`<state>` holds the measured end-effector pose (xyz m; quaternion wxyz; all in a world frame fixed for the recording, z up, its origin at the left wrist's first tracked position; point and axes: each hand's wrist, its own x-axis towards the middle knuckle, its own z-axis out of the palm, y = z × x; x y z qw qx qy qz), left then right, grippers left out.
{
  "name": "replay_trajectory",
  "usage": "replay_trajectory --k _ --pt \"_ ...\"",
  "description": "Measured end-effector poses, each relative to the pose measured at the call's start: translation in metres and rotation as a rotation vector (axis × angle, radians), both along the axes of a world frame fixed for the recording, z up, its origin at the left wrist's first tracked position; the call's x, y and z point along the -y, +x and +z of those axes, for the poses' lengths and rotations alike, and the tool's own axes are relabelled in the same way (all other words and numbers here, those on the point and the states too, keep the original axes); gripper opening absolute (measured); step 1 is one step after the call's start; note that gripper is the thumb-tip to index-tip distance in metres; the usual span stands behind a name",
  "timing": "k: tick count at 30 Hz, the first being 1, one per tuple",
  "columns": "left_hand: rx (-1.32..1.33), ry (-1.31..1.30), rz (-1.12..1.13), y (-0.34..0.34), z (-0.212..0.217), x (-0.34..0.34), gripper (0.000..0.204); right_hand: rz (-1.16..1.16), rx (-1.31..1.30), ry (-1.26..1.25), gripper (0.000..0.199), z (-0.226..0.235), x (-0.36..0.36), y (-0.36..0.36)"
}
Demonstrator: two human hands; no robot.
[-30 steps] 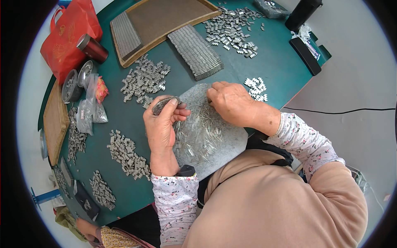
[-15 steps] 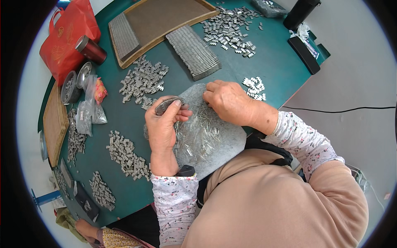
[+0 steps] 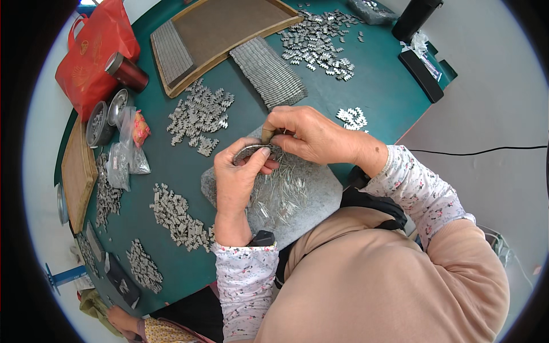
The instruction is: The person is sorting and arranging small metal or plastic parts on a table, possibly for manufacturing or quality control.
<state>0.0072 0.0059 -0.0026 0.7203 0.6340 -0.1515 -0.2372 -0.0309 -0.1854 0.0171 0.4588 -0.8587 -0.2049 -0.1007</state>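
My left hand [image 3: 239, 178] holds a small curved strip of linked metal pieces [image 3: 250, 151] between thumb and fingers. My right hand [image 3: 309, 134] pinches something tiny at the strip's right end; what it grips is too small to tell. Both hands hover over a grey mat [image 3: 320, 197] strewn with several thin metal pins [image 3: 280, 191]. The mat lies on a green table [image 3: 372, 86].
Piles of small metal links [image 3: 200, 114] lie around the mat, with more links [image 3: 323, 37] at the back. A wooden tray [image 3: 229, 26] and flat rows of pins [image 3: 267, 71] sit behind. A red bag [image 3: 94, 48], tins [image 3: 106, 117] and plastic bags [image 3: 123, 154] stand at the left.
Both hands have shifted slightly toward the back of the mat, and my right hand has closed in on the end of the strip.
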Motion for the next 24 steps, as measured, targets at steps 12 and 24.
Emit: replay_trajectory --k 12,24 --pt "0.023 0.013 -0.015 -0.001 0.001 0.000 0.009 0.032 -0.356 0.244 0.015 -0.001 0.001 0.004" --pt "0.075 0.067 -0.009 -0.002 0.000 0.001 0.009 0.020 -0.118 -0.075 0.022 0.009 -0.002 0.000"
